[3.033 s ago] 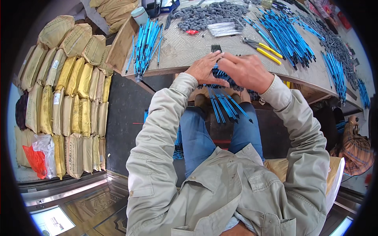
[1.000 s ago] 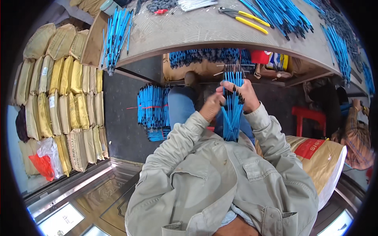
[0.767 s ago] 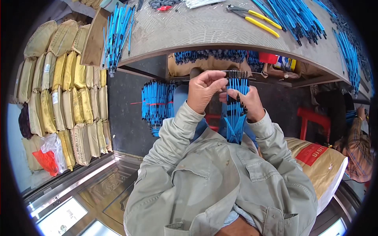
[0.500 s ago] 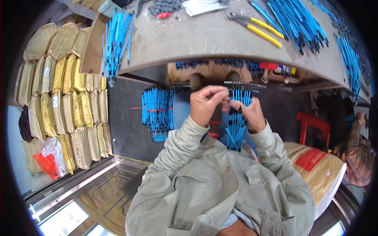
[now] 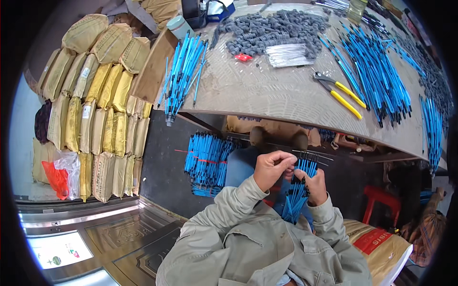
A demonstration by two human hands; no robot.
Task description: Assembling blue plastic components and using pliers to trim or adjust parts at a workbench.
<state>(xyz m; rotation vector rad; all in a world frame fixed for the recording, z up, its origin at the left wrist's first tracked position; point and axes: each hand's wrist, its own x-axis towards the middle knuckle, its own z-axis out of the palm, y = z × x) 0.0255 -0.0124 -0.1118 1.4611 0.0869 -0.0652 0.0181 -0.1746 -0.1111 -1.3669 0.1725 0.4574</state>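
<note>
Over my lap, my right hand (image 5: 316, 185) is wrapped around a bundle of thin blue rods with black ends (image 5: 295, 200). The thumb presses across the bundle's upper part, and thin dark tips stick out beyond it. My left hand (image 5: 273, 169) is closed in a pinch just left of those tips. Whatever its fingertips hold, if anything, is too small to make out. On the floor to the left stands a stack of similar blue rods (image 5: 202, 159), tied with red bands.
The table ahead bears loose blue rods (image 5: 374, 71), yellow-handled pliers (image 5: 339, 94), a heap of grey pieces (image 5: 272, 31) and white strips (image 5: 290, 55). More rods (image 5: 183, 71) overhang its left edge. Paper-wrapped packs (image 5: 90, 119) are stacked left; a red stool (image 5: 381, 205) and another person's sleeve (image 5: 427, 233) are right.
The view has tilted up, showing more of the tabletop and placing everything lower in the picture. My right hand keeps the bundle, and my left hand stays pinched beside its top.
</note>
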